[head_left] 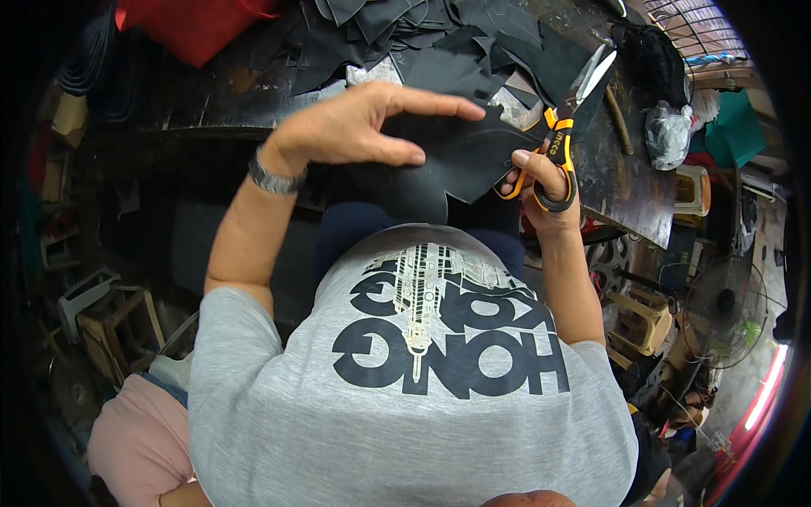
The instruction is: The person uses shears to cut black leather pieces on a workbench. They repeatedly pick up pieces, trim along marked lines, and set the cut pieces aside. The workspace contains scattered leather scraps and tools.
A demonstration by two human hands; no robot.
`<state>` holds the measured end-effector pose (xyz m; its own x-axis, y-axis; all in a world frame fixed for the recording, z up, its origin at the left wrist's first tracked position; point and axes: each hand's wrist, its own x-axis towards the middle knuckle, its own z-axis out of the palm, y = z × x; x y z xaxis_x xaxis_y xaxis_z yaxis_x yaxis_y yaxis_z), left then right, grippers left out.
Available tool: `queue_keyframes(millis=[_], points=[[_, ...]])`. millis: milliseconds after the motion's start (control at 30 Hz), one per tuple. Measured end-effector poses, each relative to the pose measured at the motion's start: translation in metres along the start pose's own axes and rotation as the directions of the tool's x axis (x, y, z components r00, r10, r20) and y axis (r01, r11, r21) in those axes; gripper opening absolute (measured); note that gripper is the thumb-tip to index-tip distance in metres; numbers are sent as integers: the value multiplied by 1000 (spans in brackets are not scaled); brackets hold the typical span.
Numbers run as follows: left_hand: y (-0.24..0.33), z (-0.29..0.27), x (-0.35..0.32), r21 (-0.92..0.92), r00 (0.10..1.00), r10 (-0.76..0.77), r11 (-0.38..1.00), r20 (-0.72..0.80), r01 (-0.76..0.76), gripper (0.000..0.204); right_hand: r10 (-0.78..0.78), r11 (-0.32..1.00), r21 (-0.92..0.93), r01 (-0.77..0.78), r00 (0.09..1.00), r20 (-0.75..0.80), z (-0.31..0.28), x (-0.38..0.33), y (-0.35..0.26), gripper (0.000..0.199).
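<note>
My right hand (547,188) is closed round a pair of scissors (561,149) with orange and black handles. Their metal blades point up and away to the right, over the table. My left hand (359,127) hovers at the left with thumb and index finger spread wide apart and nothing between them; a watch is on that wrist. Between the hands, a cut piece of black sheet material (431,173), which looks like leather, hangs over the table's near edge above my lap. Its right edge lies by the scissor handles and my right fingers, where contact is unclear.
A heap of black cut pieces (397,34) covers the far middle of the dark table (621,182). Red material (198,29) lies far left. A thin stick (618,121) and a clear plastic bag (667,135) are at the right. A fan (725,308) and stools stand beyond; another person (139,439) is at lower left.
</note>
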<state>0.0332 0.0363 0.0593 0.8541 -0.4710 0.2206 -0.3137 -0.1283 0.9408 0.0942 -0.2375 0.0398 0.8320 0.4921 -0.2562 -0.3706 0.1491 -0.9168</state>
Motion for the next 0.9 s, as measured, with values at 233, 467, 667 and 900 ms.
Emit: queue_keyframes(millis=[233,467,667,900], points=[[12,-9,35,687,835,324,721,-445,86,65,-73,997,21,77,990,-124,20,11,23,21],[-23,106,-8,-379,897,-391,877,-206,295,84,62,991,125,-48,992,-112,21,4,42,19],[-40,112,5,-756,765,-312,568,-564,-325,60,85,985,154,-84,996,-6,33,-10,30,18],[-27,74,30,-181,697,27,958,-717,-223,48,89,991,-118,-69,980,177,13,-18,19,32]])
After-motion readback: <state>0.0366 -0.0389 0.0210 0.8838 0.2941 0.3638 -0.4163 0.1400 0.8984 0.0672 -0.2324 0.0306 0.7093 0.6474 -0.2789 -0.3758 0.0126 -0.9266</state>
